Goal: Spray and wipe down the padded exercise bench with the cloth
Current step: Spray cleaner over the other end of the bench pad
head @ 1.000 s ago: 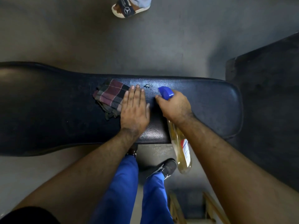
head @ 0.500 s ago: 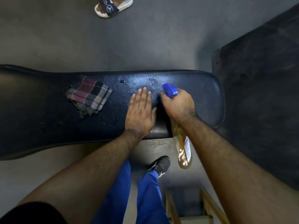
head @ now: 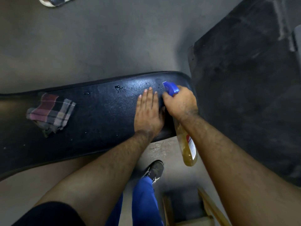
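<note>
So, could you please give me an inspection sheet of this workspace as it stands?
Surface: padded bench, black, wet droplets near its right end.
Job's things: plaid cloth lying crumpled on the bench, untouched; spray bottle, blue nozzle, amber liquid.
Clutter: nothing seen.
Grippers: left hand flat on the bench; right hand gripping the bottle.
Cables: nothing seen.
Surroundings: grey floor, dark mat, a sandal at the top edge.

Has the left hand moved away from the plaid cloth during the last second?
Yes. The left hand slid along the bench toward its rounded end, leaving the plaid cloth behind.
</note>
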`<state>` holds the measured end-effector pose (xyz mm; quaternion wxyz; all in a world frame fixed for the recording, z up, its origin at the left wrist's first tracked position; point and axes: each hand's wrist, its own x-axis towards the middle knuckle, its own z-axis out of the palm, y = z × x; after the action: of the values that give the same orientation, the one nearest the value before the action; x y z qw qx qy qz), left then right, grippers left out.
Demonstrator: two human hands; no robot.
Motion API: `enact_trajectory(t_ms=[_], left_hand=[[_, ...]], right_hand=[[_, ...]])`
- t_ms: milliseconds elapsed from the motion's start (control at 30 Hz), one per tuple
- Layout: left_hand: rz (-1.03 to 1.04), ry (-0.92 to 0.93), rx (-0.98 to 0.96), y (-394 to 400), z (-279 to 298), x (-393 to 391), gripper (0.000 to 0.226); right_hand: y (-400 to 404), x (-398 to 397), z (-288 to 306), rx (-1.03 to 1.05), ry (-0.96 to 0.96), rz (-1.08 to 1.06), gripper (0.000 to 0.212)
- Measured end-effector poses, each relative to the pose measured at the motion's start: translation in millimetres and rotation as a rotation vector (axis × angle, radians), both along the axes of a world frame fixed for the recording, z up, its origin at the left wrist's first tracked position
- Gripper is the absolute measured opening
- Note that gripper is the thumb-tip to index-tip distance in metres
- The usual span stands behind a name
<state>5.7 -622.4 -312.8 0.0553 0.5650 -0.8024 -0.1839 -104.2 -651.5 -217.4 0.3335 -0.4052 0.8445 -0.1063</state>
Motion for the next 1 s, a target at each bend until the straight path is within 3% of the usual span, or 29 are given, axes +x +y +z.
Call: enact_trajectory(t_ms=[567, 1000], left_hand=[[0.001, -0.146, -0.092, 3.3, -4.1, -4.8, 0.066], [0.003, -0.145, -0.097, 7.4, -3.9, -5.9, 0.067]], right_hand=[[50.1, -73.0, -2.8, -0.022, -0.050, -0.212, 0.028], [111.2, -67.4, 0.4, 0.027, -0.059, -0.184, 0.030]])
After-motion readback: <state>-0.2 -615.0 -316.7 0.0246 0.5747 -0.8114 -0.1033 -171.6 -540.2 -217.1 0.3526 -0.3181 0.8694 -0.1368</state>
